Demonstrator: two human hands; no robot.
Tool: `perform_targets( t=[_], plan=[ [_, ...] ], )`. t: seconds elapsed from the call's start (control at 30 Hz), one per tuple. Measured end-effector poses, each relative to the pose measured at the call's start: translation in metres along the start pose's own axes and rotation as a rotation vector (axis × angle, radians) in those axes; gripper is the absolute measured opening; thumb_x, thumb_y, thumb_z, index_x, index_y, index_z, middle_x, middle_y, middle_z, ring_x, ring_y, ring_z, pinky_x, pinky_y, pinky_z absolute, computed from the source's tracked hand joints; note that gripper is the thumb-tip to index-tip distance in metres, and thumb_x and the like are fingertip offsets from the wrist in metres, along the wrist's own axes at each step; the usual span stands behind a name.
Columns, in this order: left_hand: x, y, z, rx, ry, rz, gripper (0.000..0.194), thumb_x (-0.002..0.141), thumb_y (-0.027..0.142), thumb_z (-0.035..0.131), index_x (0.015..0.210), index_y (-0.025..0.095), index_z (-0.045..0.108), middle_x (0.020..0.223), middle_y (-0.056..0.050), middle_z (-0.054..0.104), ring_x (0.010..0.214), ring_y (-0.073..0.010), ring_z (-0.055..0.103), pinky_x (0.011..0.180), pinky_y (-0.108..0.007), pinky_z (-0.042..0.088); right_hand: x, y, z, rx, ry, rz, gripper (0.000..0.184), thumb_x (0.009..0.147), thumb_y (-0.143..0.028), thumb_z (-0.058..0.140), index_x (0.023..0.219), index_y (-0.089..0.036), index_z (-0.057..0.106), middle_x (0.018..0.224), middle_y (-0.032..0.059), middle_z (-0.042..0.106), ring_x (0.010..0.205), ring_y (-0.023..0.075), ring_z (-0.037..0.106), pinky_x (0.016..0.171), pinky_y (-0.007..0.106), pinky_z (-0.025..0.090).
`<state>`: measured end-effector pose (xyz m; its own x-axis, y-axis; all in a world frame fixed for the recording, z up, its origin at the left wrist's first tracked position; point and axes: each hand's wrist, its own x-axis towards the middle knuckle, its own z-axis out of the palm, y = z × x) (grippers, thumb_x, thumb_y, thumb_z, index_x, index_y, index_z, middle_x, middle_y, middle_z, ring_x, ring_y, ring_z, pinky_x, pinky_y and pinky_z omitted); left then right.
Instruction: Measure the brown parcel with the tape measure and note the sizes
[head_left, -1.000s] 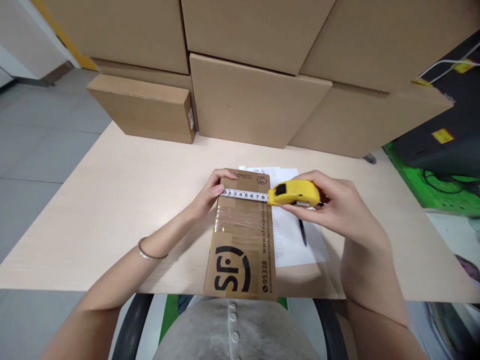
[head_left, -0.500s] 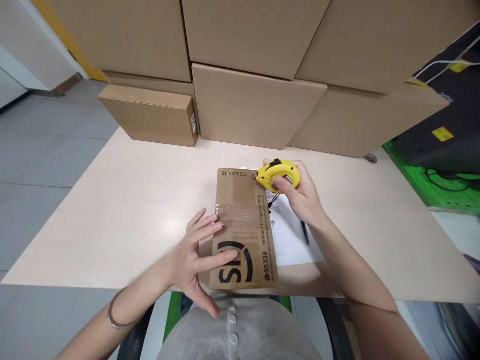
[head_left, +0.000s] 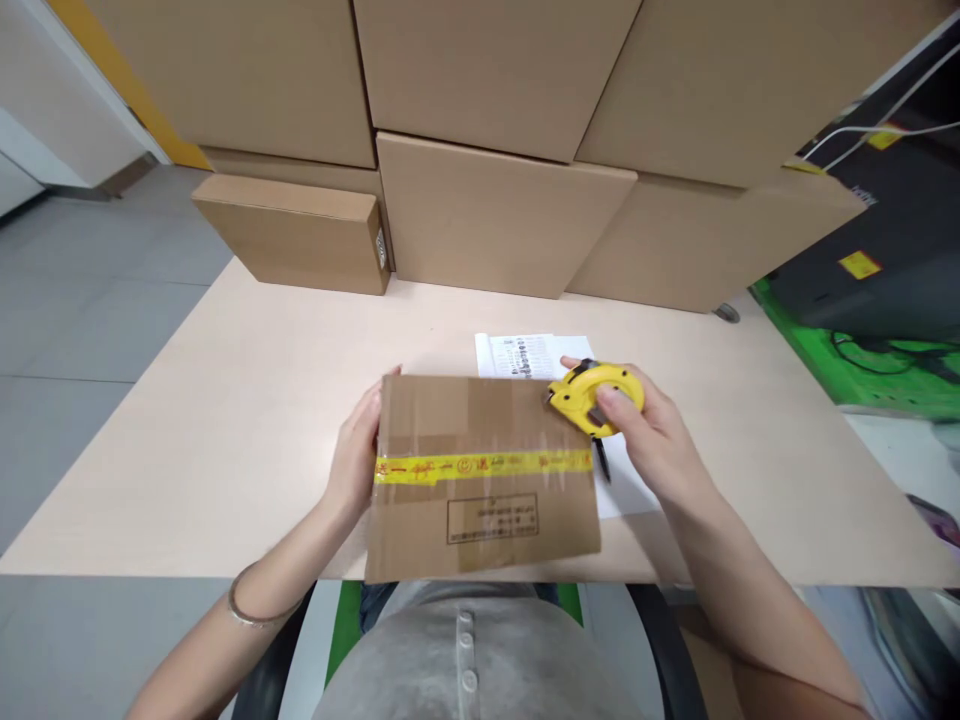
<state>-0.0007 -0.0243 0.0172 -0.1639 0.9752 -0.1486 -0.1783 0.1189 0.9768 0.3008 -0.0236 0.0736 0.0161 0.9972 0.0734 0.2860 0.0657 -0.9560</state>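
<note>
A brown cardboard box [head_left: 487, 420], crossed by a strip of yellow printed tape [head_left: 480, 466], is in front of me at the table's near edge. My left hand [head_left: 357, 450] grips its left side, the fingertips partly hidden behind the edge. In my right hand [head_left: 651, 425] is a yellow tape measure [head_left: 586, 398] with a black button on top. Its front end overlaps the box's upper right corner; whether it touches I cannot tell. Printed paper sheets [head_left: 525, 352] lie beneath and behind the box, with a black pen [head_left: 601, 460] on them at right.
Large cardboard boxes [head_left: 502, 220] are stacked along the back of the table [head_left: 247, 430]. A smaller flat carton [head_left: 300, 235] stands at the back left. Toward the right are a black machine [head_left: 847, 250] with yellow labels, white cables and a green surface [head_left: 802, 350].
The box has been turned, from its logo-printed side to a wider face with yellow tape. My left hand has moved from spread over it to its left side. The tape measure has shifted right and nearer.
</note>
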Motion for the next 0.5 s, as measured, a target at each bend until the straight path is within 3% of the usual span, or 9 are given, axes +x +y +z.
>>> perform_targets(
  t=[0.1,0.2,0.3,0.4,0.43,0.5],
  plan=[
    [-0.01,-0.01,0.008,-0.187,-0.241,-0.206,0.084,0.081,0.089,0.059,0.137,0.027,0.068,0.144,-0.011,0.071,0.145,-0.0406,0.055,0.115,-0.054,0.049,-0.005,0.013,0.011,-0.099,-0.084,-0.001,0.047,0.094,-0.066,0.066,0.121,-0.028,0.071,0.129,0.0094,0.075,0.113,0.0285,0.072,0.095,0.047,0.061],
    [-0.017,-0.018,0.012,-0.237,-0.346,-0.25,0.087,0.075,0.084,0.072,0.142,0.029,0.06,0.144,-0.01,0.069,0.139,-0.0401,0.059,0.11,-0.051,0.051,-0.003,0.02,0.023,-0.287,-0.156,-0.126,0.047,0.097,-0.068,0.059,0.118,-0.028,0.075,0.136,0.0111,0.071,0.131,0.0337,0.062,0.115,0.059,0.046],
    [-0.018,-0.017,0.013,-0.172,-0.301,-0.295,0.076,0.076,0.071,0.08,0.135,0.028,0.06,0.137,-0.008,0.07,0.13,-0.037,0.065,0.106,-0.046,0.053,-0.001,0.016,0.03,-0.453,-0.24,-0.21,0.051,0.1,-0.069,0.052,0.117,-0.029,0.078,0.145,0.0129,0.065,0.142,0.0377,0.053,0.119,0.065,0.037],
    [-0.019,-0.007,0.016,-0.153,-0.224,-0.368,0.063,0.076,0.062,0.082,0.124,0.025,0.061,0.127,-0.008,0.074,0.12,-0.035,0.069,0.099,-0.044,0.054,0.001,0.016,0.021,-0.496,-0.307,-0.278,0.055,0.103,-0.07,0.045,0.129,-0.031,0.074,0.156,0.0115,0.058,0.151,0.0362,0.045,0.125,0.065,0.029],
    [-0.02,-0.004,0.018,-0.159,-0.198,-0.375,0.061,0.076,0.06,0.082,0.121,0.024,0.061,0.126,-0.007,0.074,0.119,-0.0348,0.07,0.098,-0.043,0.055,0.003,0.02,0.014,-0.47,-0.307,-0.296,0.057,0.104,-0.07,0.041,0.134,-0.031,0.07,0.159,0.0108,0.056,0.152,0.0342,0.045,0.125,0.062,0.03],
    [-0.021,0.0,0.021,-0.178,-0.143,-0.372,0.058,0.075,0.058,0.082,0.117,0.024,0.061,0.125,-0.007,0.074,0.119,-0.0345,0.069,0.097,-0.042,0.055,0.009,0.034,-0.005,-0.44,-0.189,-0.269,0.061,0.105,-0.071,0.034,0.133,-0.028,0.066,0.15,0.0131,0.063,0.14,0.0313,0.057,0.115,0.054,0.045]
  ],
)
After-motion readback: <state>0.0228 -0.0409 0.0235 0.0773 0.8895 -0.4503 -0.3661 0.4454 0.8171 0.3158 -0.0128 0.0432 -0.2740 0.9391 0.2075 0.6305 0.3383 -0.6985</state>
